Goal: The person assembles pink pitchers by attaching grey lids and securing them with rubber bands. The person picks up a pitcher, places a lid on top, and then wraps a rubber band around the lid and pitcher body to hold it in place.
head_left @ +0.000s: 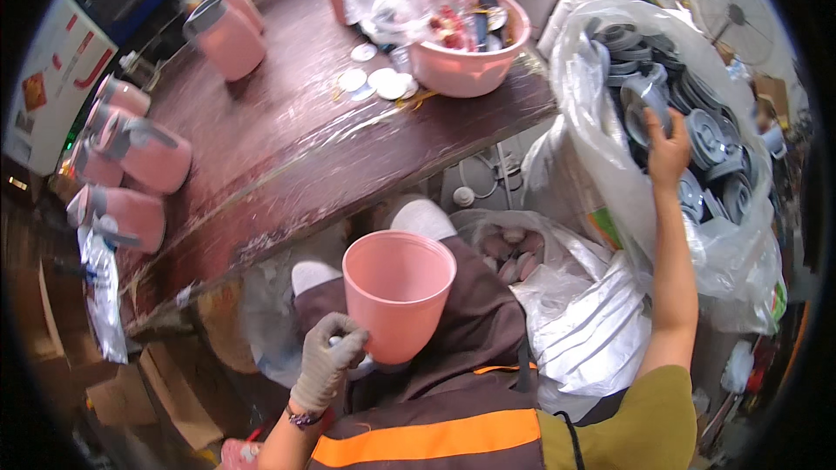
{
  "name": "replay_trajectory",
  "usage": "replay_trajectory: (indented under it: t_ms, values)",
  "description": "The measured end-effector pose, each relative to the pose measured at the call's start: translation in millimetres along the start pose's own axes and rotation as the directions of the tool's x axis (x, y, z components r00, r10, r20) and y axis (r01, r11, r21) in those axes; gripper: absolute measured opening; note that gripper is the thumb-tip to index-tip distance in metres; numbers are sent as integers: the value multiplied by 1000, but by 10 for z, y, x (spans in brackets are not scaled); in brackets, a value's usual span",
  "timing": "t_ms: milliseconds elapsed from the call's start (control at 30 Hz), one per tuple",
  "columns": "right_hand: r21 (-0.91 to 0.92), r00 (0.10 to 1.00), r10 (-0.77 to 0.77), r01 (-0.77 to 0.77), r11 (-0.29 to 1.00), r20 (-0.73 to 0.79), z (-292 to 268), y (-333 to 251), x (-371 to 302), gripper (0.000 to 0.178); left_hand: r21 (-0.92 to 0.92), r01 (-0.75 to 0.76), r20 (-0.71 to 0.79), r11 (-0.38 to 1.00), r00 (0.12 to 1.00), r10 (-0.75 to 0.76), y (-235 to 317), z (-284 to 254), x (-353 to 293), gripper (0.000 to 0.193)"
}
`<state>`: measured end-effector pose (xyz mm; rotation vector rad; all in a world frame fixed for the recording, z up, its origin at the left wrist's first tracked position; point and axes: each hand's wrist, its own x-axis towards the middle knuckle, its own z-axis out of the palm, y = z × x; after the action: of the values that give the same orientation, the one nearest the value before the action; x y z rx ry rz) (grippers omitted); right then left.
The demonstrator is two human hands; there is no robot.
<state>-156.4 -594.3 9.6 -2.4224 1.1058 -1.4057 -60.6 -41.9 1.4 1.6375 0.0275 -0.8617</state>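
Observation:
A pink plastic container (396, 331), open at the top, sits upright on my lap. My gloved left hand (333, 357) is closed beside its lower left wall, fingers curled. A small pale piece shows at those fingers, but what they hold is partly hidden. At the right, my bare right hand (669, 152) reaches into a large clear plastic bag (575, 122) and grips a grey plastic part (649, 97). Around it in the bag lie many grey plastic rings and lid-like parts (710, 135).
On the brown table (287, 130) stand several pink jugs (148, 152) with grey rims. A pink basin (470, 70) of small parts and white discs (387, 83) lie near the right edge. A white sack (583, 322) of pink pieces stands by my leg; cardboard (187, 392) lies lower left.

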Motion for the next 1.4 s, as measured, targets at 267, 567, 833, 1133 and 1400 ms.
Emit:
replay_trajectory:
  t_ms: [267, 567, 833, 1133, 1400]
  values:
    - [657, 636, -725, 432, 618, 264, -225, -2154, -1315, 30, 226, -153, 27, 962, 988, 150, -205, 121, -78, 13]
    - [790, 313, -746, -26, 612, 588, -286, -2503, -1852, 23, 139, -193, -47, 971, 978, 202, -323, 40, -171, 15]
    - [703, 506, -600, -18, 711, 619, -453, -2546, -2051, 27, 151, -274, 2, 950, 961, 277, -337, 46, -118, 13]
    - [785, 311, -723, -178, 593, 617, -394, -2406, -2031, 30, 123, -278, -63, 953, 956, 287, -392, -180, -40, 13]
    - [768, 226, -742, -312, 559, 631, -439, -2251, -2031, 28, 20, -97, 65, 995, 993, 95, -566, -378, 90, 26]
